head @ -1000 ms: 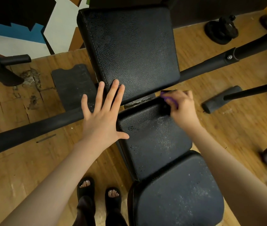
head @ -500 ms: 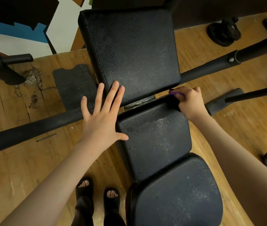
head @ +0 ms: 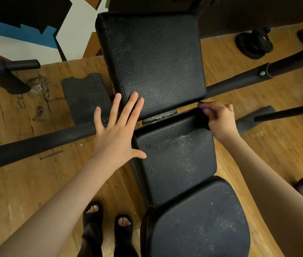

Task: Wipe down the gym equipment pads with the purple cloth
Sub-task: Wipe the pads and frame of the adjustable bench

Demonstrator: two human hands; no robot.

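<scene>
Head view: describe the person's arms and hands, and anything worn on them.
Both arms are bare to the frame edge: no sleeves, watch, bracelets or gloves. The left hand and right hand show no rings. Fingernails look short and unpainted.

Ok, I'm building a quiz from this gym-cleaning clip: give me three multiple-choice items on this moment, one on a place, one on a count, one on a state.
1. Where is the purple cloth?
A. at the far right corner of the middle pad
B. on the wooden floor
C. on the nearest pad

2. How many black pads lie in the row?
A. two
B. three
C. four

3. How is the left hand?
A. gripping the cloth
B. clenched in a fist
C. flat, fingers straight, reaching onto the far pad

Answers: 1 A, the right hand holds the cloth at that corner. 2 B, far, middle and nearest pads show. 3 C, its fingers lie spread and straight, the tips on the far pad's near edge.
</scene>
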